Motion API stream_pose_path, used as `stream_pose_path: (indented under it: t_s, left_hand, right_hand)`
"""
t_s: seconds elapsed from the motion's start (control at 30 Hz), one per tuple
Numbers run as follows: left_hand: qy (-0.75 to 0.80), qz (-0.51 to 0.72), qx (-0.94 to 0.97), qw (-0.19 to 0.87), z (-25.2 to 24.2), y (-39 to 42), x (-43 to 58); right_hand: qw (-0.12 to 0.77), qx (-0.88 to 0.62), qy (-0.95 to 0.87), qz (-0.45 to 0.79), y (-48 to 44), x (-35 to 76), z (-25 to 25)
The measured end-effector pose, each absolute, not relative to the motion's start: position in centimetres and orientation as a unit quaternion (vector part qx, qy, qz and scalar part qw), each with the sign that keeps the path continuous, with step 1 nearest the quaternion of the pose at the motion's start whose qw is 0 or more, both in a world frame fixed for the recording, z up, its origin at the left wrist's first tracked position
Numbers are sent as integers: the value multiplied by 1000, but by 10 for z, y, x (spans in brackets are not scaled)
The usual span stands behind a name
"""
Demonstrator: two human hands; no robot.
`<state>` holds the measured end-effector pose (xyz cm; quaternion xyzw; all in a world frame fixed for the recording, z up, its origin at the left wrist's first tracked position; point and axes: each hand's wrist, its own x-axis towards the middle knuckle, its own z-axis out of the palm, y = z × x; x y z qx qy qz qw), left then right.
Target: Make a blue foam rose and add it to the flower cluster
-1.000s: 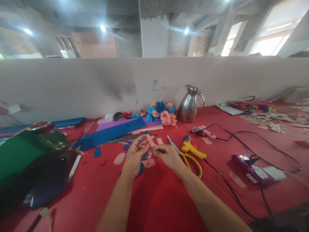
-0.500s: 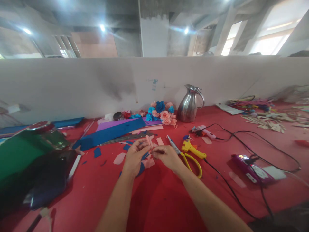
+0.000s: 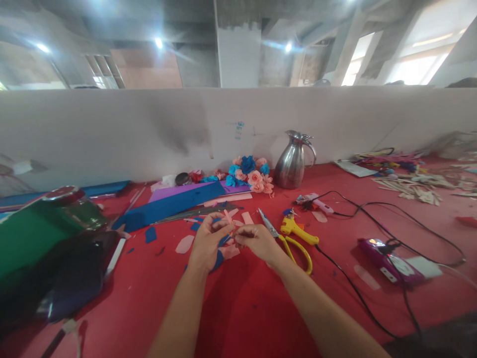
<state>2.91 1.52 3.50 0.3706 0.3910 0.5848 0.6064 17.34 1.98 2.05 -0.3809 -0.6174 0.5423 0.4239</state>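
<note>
A small strip of pink crepe paper (image 3: pixel 228 217) stands up between the fingers of my left hand (image 3: pixel 207 243), pinched by thumb and forefinger. Close beside it, my right hand (image 3: pixel 258 240) has its thumb and fingertips pressed together at the strip's lower end; its fingertips partly hide what they grip. Cut pink paper pieces (image 3: pixel 185 244) and blue paper scraps (image 3: pixel 150 234) lie on the red table around and under my hands. Just right of my right hand are scissors with yellow handles (image 3: pixel 306 254) and a yellow glue gun (image 3: pixel 301 232).
Behind my hands are a blue paper strip (image 3: pixel 171 205), a bunch of pink and blue paper flowers (image 3: pixel 255 175) and a steel jug (image 3: pixel 290 166). Cables run from a purple power strip (image 3: pixel 387 263) at right. A jar (image 3: pixel 76 211) and dark glossy thing (image 3: pixel 80 278) stand left.
The pink strip between my fingers has turned a little and looks narrower. Both hands stay in nearly the same place.
</note>
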Motion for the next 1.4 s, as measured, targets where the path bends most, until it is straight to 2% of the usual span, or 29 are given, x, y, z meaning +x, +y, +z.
stream_pose_path:
  t_s: [0.6, 0.8, 1.4]
  left_hand:
    - [375, 592, 388, 599, 31, 16, 33]
    - [417, 529, 398, 623, 27, 18, 30]
    - [423, 526, 421, 606, 27, 17, 28]
  right_hand:
    - [428, -373, -606, 557, 22, 170, 10]
    - [435, -377, -587, 569, 19, 171, 18]
    - [437, -375, -612, 543, 22, 169, 9]
